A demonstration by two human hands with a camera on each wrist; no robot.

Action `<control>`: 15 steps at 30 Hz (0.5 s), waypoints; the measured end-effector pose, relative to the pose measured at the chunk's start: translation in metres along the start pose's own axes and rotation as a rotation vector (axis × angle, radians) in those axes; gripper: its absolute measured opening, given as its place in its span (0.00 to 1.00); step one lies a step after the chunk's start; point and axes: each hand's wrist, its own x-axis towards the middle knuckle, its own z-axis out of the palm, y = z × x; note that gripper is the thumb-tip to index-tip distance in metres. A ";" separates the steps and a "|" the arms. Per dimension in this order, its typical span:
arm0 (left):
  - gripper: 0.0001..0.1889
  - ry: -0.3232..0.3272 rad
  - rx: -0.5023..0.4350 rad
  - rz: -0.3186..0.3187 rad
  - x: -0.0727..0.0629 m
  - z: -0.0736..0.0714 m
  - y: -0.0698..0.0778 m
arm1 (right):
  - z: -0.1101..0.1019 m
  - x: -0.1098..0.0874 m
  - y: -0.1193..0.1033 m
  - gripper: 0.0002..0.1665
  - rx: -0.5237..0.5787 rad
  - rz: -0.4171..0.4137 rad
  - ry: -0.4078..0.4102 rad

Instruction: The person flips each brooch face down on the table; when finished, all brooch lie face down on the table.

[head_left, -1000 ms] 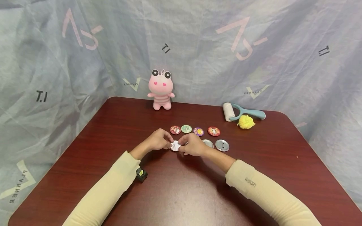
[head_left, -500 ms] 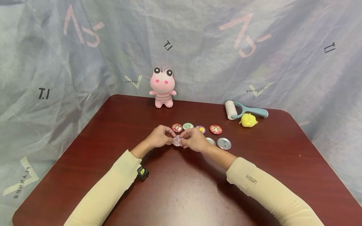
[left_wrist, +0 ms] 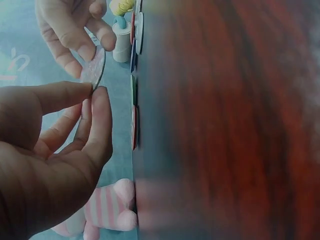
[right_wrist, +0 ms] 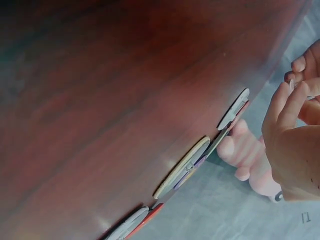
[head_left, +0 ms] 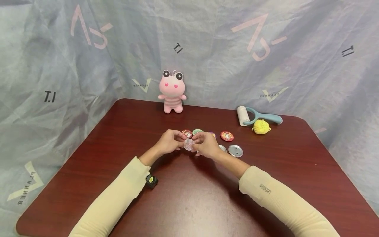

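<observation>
A round, pale badge with a faint pinkish pattern is held up between both hands, raised off the table. My left hand pinches its left edge between thumb and fingers. On the opposite edge, the thumb and fingers of my right hand grip it. The left wrist view shows the badge tilted nearly edge-on. Behind the hands lie a red badge, a green badge and a purple badge, partly covered by my right hand.
Right of the hands lie another red badge and silver badge backs, one with a pin. Farther back are a yellow yarn-like ball and a blue-handled lint roller. A pink plush toy stands against the curtain.
The badge showed a white side a second ago; now its patterned, shiny face shows. Both hands have risen slightly with it, and the view has shifted a little.
</observation>
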 end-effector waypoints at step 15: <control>0.06 -0.041 0.041 -0.001 -0.001 -0.002 0.000 | -0.004 -0.002 0.003 0.04 -0.064 -0.046 -0.021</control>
